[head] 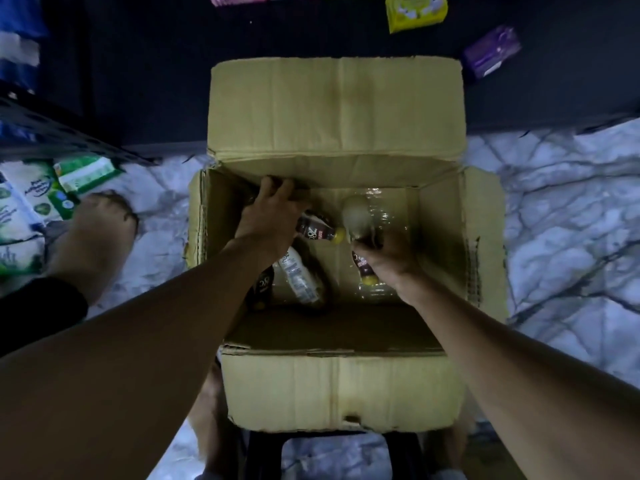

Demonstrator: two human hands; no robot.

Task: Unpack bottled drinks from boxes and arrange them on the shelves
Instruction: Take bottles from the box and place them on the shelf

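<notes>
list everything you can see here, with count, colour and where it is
box: one, tan cardboard, flaps open, on the stool
stool: one, black, under the box
bottles: at least four, dark or white labels, yellow caps, inside the box
plastic wrap: clear, crumpled, far side of the box
green packets: several, green and white, far left
yellow packet: one, top edge
purple packet: one, upper right
rack: one, dark metal, left
floor: white marble, dark veins
foot: one, bare, left of the box
left hand: grips a bottle, far left of the box
right hand: grips a bottle, right half of the box
</notes>
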